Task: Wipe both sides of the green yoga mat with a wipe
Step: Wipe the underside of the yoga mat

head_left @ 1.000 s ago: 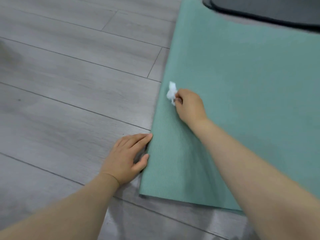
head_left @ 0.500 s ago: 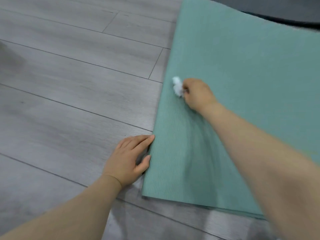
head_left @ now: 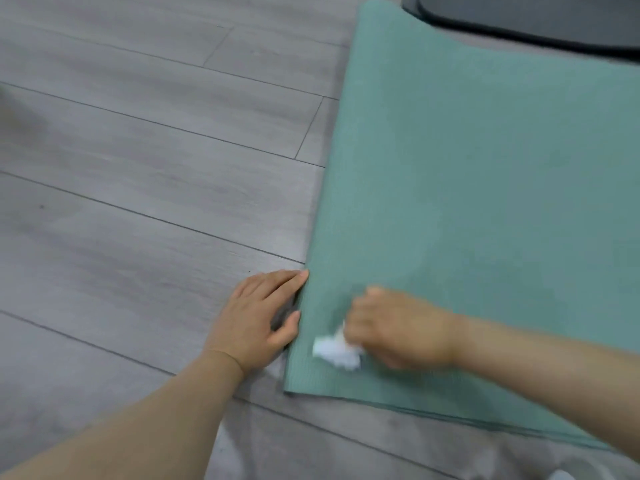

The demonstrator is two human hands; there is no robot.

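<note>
The green yoga mat [head_left: 485,188] lies flat on the grey plank floor and fills the right half of the view. A crumpled white wipe [head_left: 334,353] is pressed onto the mat near its near left corner. My right hand [head_left: 398,329] grips the wipe with curled fingers; it is blurred by motion. My left hand [head_left: 258,318] rests on the floor with straight fingers, its fingertips and thumb touching the mat's left edge.
A dark grey object with a black rim [head_left: 540,22] sits at the top right, overlapping the far end of the mat. Grey wood-look floor [head_left: 138,168] spreads to the left. A small white thing [head_left: 561,475] shows at the bottom edge.
My right hand has swept the wipe back along the mat's left side, from the far position toward the near corner. My left hand has stayed at the mat's edge.
</note>
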